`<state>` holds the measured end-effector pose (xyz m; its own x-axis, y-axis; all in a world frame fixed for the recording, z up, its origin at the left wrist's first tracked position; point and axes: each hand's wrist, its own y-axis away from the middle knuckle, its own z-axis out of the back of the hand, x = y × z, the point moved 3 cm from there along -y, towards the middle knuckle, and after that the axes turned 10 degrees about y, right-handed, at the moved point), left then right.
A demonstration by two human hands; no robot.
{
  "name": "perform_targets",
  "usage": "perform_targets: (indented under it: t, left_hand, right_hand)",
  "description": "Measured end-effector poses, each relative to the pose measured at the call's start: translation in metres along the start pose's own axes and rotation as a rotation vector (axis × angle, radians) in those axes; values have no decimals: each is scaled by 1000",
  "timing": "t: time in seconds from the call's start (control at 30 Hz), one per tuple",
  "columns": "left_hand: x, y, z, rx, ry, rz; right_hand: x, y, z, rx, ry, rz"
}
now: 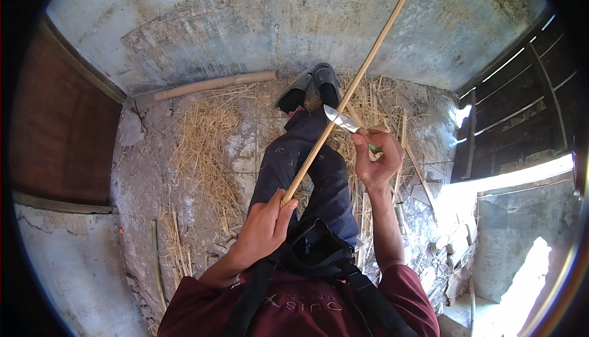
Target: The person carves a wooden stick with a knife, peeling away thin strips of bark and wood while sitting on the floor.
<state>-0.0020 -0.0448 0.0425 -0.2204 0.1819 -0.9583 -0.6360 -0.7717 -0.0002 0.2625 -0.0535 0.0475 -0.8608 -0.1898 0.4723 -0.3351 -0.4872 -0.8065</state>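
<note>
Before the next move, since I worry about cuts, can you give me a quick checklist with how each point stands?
1. Stick held: ok, the left hand grips its lower end.
2. Knife held: ok, the right hand has it by the handle.
3. Left hand away from the blade: ok, it sits lower down the stick, apart from it.
4. Blade touching the stick: cannot tell; it overlaps the stick in this view.
5. Legs out from under the stick: not ok, it slants over the dark trousers.
6. Floor clear of litter: not ok, straw is scattered about.
</note>
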Motion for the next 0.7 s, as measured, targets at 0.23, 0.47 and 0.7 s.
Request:
perform_targets:
  t: [0.23,0.47,0.7]
  left_hand:
    - [19,15,-4,38,-5,73]
    - [50,16,1,112,160,179]
    - [64,-1,3,137,567,292]
  right_hand:
    - [-61,-16,6,-77,22,-274]
    - [-137,1,13,-67,-426,-851]
    - [-175,60,26,168,-585,-1147]
